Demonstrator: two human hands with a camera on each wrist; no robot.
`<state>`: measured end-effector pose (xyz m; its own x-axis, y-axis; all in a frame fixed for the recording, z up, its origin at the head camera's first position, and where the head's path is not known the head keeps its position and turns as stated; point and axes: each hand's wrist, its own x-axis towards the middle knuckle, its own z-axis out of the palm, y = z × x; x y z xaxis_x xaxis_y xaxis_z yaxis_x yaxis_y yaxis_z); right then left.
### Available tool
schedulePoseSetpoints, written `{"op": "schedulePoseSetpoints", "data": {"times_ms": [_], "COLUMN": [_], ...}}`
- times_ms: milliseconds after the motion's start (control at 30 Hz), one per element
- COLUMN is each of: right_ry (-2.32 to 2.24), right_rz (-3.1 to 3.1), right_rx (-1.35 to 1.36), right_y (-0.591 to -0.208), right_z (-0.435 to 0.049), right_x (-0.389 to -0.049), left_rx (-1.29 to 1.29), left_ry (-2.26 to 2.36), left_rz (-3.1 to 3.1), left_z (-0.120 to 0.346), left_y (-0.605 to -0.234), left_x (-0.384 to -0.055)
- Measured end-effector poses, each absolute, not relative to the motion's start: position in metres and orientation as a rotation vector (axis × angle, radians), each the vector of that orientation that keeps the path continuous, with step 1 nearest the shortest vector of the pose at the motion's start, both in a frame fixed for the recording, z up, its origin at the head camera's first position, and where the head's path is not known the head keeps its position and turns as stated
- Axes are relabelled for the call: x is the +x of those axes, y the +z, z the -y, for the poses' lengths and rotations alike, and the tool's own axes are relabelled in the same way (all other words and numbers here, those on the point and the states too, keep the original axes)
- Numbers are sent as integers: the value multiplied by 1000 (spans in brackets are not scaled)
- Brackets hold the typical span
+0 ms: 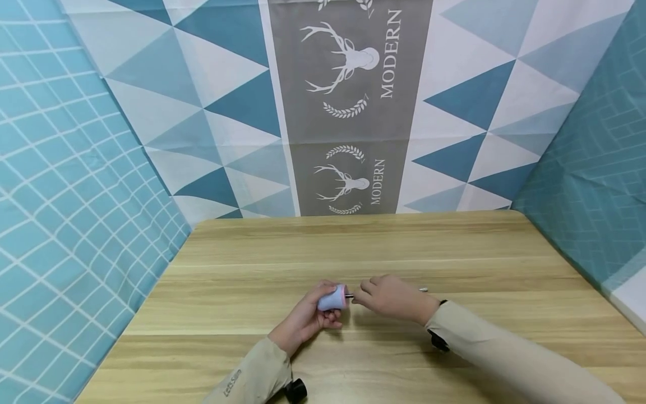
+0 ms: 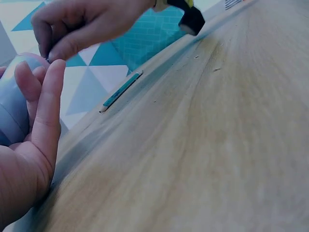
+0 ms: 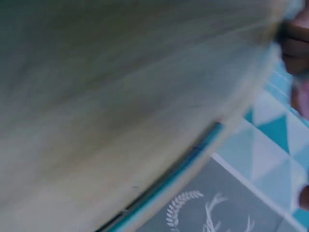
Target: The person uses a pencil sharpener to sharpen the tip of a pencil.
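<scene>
1. And it's the left hand point(image 1: 309, 317) with the cup-shaped piece point(image 1: 330, 300), pale lavender-blue, tucked in its grip: thumb over the top, the piece lying tilted along the palm!
2. Not every finger is in on that hold: up close from the left wrist, two left fingers stand fairly straight beside the piece, near its pink rim point(image 1: 345, 295).
3. Across comes the right hand point(image 1: 396, 298), thumb and fingertips pinching the thin dark rod point(image 1: 350, 295) right where it meets that pink rim, between the two sets of fingers. How deep it goes inside, I can't tell from here.
4. Just past the right hand, on its far side and clear of the pinching fingers, lies a teal pencil-like stick point(image 2: 121, 92), flat on the bench point(image 1: 353, 241); from above, the hand covers most of it and only a pale end peeps out.
5. Behind each set of fingers, a beige sleeve runs back toward the person, the left sleeve point(image 1: 252, 373) carrying lettering, the right sleeve point(image 1: 510, 350) plain, a black wrist camera at each cuff.
6. Far beyond the fingers, past the bench's back edge, hangs the patterned cloth point(image 1: 348, 185): blue triangles, grey band, stag heads, "MODERN" printed sideways.
7. The right wrist's view is blurred; the fingers at its edge can't be read.
</scene>
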<state>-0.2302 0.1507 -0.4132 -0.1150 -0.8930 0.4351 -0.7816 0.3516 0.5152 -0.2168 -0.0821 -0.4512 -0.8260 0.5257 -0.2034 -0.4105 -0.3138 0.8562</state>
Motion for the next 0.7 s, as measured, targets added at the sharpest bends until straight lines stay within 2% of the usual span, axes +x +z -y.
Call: {"op": "schedulePoseSetpoints", "data": {"times_ms": [133,300,400,533,600,700], "right_ry": [-145,652,1329,2217,2470,2581], "right_rz": [1924,2533,2860,2974,2972,2960], "right_rx": [1445,1414,1150,626,422,341], "right_y": [-422,-417,-408,-402,-401,-400], "right_z": [-145,-138,-135,-136,-137,-136], "right_x": [-232,-223,-219,-220,-221,-223], "left_rx": [135,142,153,163,170,175], "left_ry": [2158,2142,2129,2121,2115,2112], "left_rz": [-1357,-1398,-1423,-1457,-1477,-1498], "left_z": [81,81,80,79,79,80], "left_y": [-452,-452,-452,-452,-452,-451], "left_x": [-216,-215,-215,-217,-217,-216]}}
